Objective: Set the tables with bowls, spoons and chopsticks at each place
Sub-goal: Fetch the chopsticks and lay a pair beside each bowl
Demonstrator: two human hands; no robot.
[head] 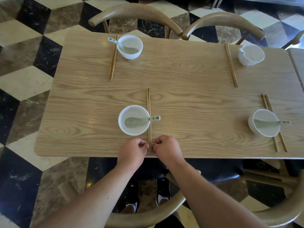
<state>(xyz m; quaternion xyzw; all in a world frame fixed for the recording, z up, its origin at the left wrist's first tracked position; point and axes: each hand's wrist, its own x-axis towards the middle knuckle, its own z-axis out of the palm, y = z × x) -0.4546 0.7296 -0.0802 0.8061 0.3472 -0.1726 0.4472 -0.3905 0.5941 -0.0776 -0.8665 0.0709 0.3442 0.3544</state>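
The floor (24, 79) is marble, tiled in black, cream and brown cubes. Opposite stand two curved-back wooden chairs, the left chair (136, 14) and the right chair (225, 19), backrest ends nearly touching. Close by is a black-seated chair (141, 218), black shoes (162, 193) beside it

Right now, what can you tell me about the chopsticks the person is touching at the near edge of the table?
The chopsticks are two thin, straight, brown sticks, seemingly wooden. They lie flat, side by side, on the table, pointing away from the person, just right of a white bowl. The handle of the spoon in that bowl crosses over them. At their near ends the left hand and right hand pinch them from either side.
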